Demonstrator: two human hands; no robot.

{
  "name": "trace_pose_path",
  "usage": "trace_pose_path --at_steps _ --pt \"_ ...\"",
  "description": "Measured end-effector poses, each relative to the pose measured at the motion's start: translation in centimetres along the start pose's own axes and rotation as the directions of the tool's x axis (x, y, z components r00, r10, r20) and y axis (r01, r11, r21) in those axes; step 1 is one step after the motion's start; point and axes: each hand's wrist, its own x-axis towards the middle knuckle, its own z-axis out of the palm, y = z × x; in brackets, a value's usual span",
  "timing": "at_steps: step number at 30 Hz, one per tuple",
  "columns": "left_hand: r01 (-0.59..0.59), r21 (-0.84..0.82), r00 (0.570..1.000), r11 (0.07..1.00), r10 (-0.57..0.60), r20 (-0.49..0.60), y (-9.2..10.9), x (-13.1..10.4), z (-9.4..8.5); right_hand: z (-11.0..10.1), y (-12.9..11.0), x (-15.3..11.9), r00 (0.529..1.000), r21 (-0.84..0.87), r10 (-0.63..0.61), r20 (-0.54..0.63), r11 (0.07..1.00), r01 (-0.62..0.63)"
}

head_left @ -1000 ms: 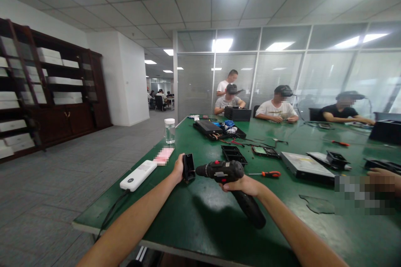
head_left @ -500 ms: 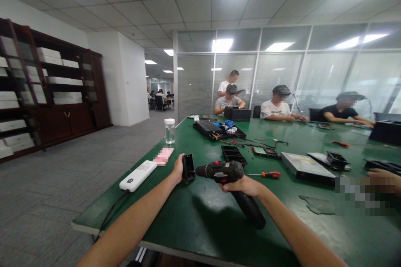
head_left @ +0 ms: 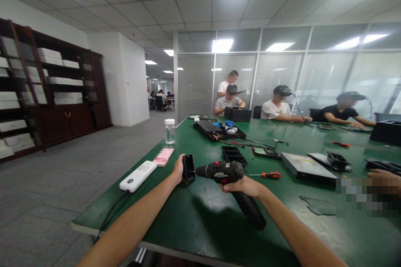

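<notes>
My left hand (head_left: pixel 178 169) grips a small black box-like part (head_left: pixel 188 168) from its left side, its hollow side turned toward the right. In my right hand (head_left: pixel 239 186) is a black cordless drill (head_left: pixel 221 171) with red details, its grip slanting down toward me. The drill's chuck points left at the hollow of the part. Whether the bit touches anything inside cannot be made out. Just behind the drill lies a black compartmented tray (head_left: pixel 234 154). An orange-handled screwdriver (head_left: pixel 271 175) rests to the right of the drill.
On the green table (head_left: pixel 169 225) stand a clear jar (head_left: pixel 169 132) and a white power bank (head_left: pixel 138 176) at left. A silver disc drive (head_left: pixel 307 167), a circuit board (head_left: pixel 265 152) and a dark flat piece (head_left: pixel 318 205) lie right. A neighbour's hand (head_left: pixel 384 179) reaches in; several people sit opposite.
My hands, the drill and the black part stay almost in place. Across the table, seated people shift their hands slightly.
</notes>
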Motion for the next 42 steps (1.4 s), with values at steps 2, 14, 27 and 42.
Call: trace_pose_path --at_steps 2,14,27,42 --pt "0.007 0.006 1.000 1.000 -0.007 -0.001 -0.02 0.05 -0.02 0.01 0.01 -0.01 1.000 0.007 0.004 -0.004 1.000 -0.004" --pt "-0.007 -0.020 1.000 1.000 0.007 0.005 0.22 -0.34 0.16 -0.10 0.10 -0.01 1.000 -0.042 0.014 0.003 0.999 -0.014" --pt "0.011 0.008 1.000 1.000 -0.011 -0.011 0.17 -0.21 0.10 0.00 -0.04 0.04 1.000 -0.016 0.012 0.005 1.000 -0.012" --pt "0.011 -0.025 1.000 1.000 -0.012 -0.013 0.17 -0.08 0.05 0.04 -0.29 -0.04 1.000 -0.041 0.002 0.018 0.999 -0.002"
